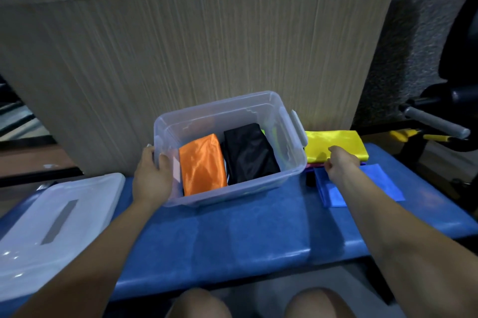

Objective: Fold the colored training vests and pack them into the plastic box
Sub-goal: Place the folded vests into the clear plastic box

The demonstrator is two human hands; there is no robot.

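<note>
Gripping plastic box (289,134) rim, left hand (152,175) steadied it; right hand (340,164) pinched yellow vest (336,143) edge. Risk: folded stack slipping, unfolding when lifted.

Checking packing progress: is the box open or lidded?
Open. The box has no lid on; the lid lies on the bench beside it.

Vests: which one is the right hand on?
The yellow vest, topmost of the folded stack right of the plastic box; the right hand grips its near edge. Orange vest and black vest are already inside the box.
</note>
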